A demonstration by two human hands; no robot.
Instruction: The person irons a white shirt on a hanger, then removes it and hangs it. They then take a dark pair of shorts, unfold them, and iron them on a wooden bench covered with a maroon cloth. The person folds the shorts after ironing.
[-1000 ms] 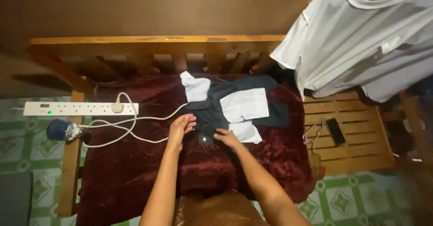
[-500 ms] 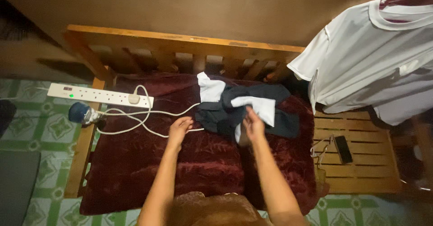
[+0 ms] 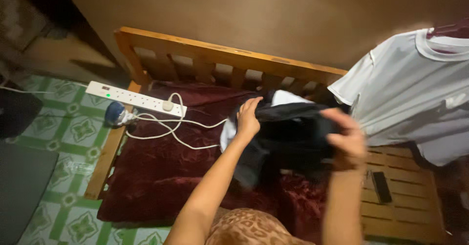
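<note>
A dark garment with white pocket linings (image 3: 288, 137), apparently a pair of shorts or trousers, is lifted off the maroon velvet blanket (image 3: 161, 171) and hangs stretched between a person's two hands above the wooden bench (image 3: 220, 54). Half a second ago it lay bunched on the blanket with the white linings spread out; now it is raised, blurred by motion, and only slivers of white show at its top and left edges.

The left hand (image 3: 248, 117), which had rested flat on the blanket beside the cloth, is now closed on the garment's upper left edge, fingers curled over the fabric. The right hand (image 3: 348, 140), earlier pinching a white lining low on the pile, is now raised to the right, gripping the garment's other end, thumb and fingers wrapped round the dark cloth.

To the left, a white power strip (image 3: 134, 97) lies across the bench's arm, one white plug in it, and its white cord (image 3: 171, 132) loops over the blanket towards the garment. A blue-and-clear rounded object (image 3: 116, 114) sits just beside the strip; what it is cannot be told. At right, a white T-shirt (image 3: 415, 93) hangs over the bare wooden slats, where a dark phone (image 3: 381, 186) lies. Green patterned floor tiles (image 3: 63, 142) show at left. The view has swung rightward since the earlier frame.
</note>
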